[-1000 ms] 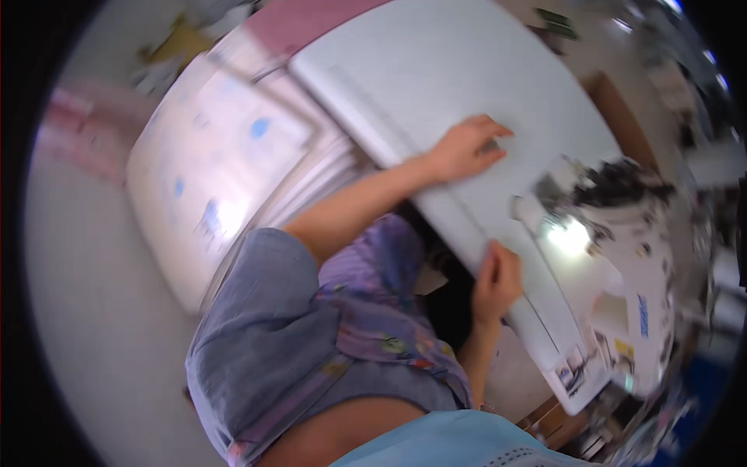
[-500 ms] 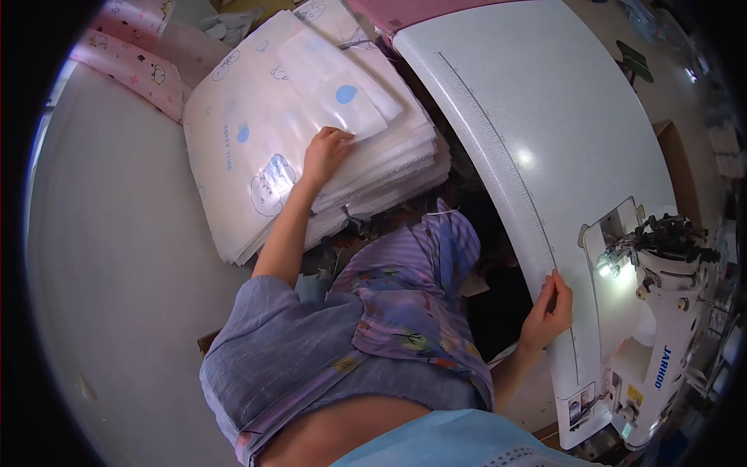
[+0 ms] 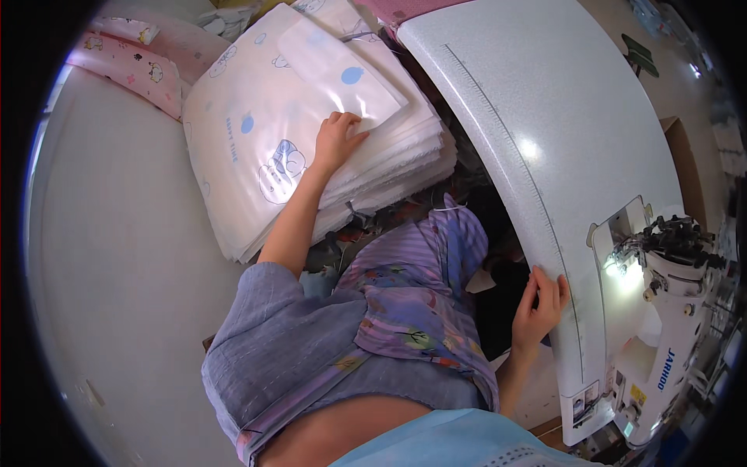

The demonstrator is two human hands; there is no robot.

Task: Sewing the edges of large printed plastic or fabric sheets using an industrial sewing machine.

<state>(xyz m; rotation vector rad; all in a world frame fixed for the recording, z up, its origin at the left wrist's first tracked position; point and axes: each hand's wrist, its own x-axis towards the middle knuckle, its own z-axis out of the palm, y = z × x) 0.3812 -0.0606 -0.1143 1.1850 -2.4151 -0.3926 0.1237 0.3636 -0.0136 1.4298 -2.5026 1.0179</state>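
Observation:
A thick stack of pale, glossy printed sheets [image 3: 233, 156] with blue balloon and cartoon drawings lies at the upper left. On top of it is a smaller folded piece [image 3: 331, 74] of the same material. My left hand [image 3: 339, 142] rests at the near edge of this folded piece, thumb apart from the bent fingers, gripping nothing. Over the front edge of the white sewing table [image 3: 537, 93], my right hand [image 3: 540, 307] is loosely curled with its fingers apart, and no object shows in it.
A white sewing machine [image 3: 665, 335] with a lit needle area stands at the right. A printed ruler [image 3: 498, 117] runs along the table edge. Pink patterned fabric [image 3: 124, 66] lies at the far left. Purple floral cloth [image 3: 412, 311] covers my lap, between stack and table.
My left hand has shifted slightly up and right, its thumb spreading away from the fingers. My right hand's fingers have parted from a closer pinch at the table edge.

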